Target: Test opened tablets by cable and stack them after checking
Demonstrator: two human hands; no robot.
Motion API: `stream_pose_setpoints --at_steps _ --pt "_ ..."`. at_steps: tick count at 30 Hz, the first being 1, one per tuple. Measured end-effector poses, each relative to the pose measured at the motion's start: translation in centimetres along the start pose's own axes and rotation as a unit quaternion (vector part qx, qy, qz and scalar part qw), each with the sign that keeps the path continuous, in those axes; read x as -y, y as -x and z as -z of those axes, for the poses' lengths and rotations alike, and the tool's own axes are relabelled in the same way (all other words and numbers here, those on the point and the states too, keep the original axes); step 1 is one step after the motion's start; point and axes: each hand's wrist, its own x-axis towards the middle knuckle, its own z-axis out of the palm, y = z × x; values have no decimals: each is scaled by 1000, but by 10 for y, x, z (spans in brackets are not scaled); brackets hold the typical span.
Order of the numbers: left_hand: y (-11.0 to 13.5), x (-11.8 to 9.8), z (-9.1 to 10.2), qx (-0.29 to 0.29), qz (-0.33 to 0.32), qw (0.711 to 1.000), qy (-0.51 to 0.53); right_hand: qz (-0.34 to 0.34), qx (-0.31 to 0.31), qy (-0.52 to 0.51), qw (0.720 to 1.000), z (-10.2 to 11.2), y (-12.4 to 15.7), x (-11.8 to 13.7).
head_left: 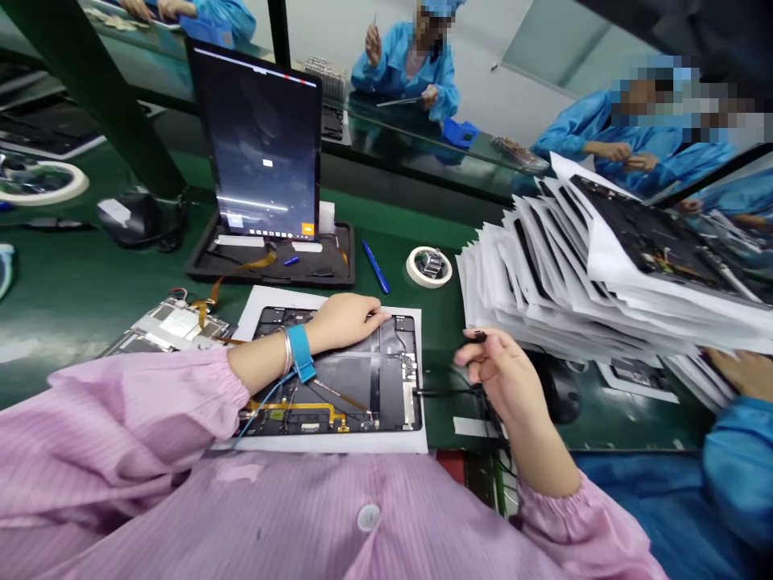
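Observation:
My left hand (345, 321) lies across the upper part of an opened tablet-like device (350, 379), fingers stretched out flat on its dark interior. An orange flex cable and several connectors show inside the device, which rests on a white sheet (392, 443). Around my left wrist is a blue strap (300, 353) with a thin blue cord. To the right of the device, my right hand (498, 362) is raised, thumb and fingers pinched on a small black piece (480, 336); its exact kind is too small to tell. A black cable (447, 392) meets the device's right edge below that hand.
A lit screen (266, 153) stands in a black tray (271, 270). Behind the device are a blue pen (375, 267) and a tape roll (428, 267). A tall stack of papers and panels (555, 274) rises at right, near a black mouse (559, 391). Co-workers sit beyond and at right.

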Motion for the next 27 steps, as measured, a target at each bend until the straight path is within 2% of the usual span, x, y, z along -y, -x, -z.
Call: stream_pose_setpoints --at_steps 1,3,6,8,15,19,21,24,27 --pt "0 0 0 0 0 1000 -3 11 -1 -5 1000 -1 2 0" --pt "0 0 0 0 -1 1000 -4 24 30 58 998 -8 4 -3" --pt "0 -1 1 3 -2 1000 -1 65 78 218 971 -18 2 -10" --pt "0 -1 1 4 -2 1000 0 80 108 270 954 -21 1 -13" --pt "-1 -2 2 7 4 1000 2 37 137 223 964 -18 2 -20" --pt "-2 -1 0 1 1 1000 0 44 137 249 958 -24 2 -21" --pt "-2 -1 -1 -2 3 1000 -1 55 105 311 943 -34 4 -20" --pt "-2 0 -2 -6 1 1000 4 74 51 435 896 -49 11 -19" --pt "-2 1 -2 -3 1 1000 11 126 65 479 866 -44 18 -14"
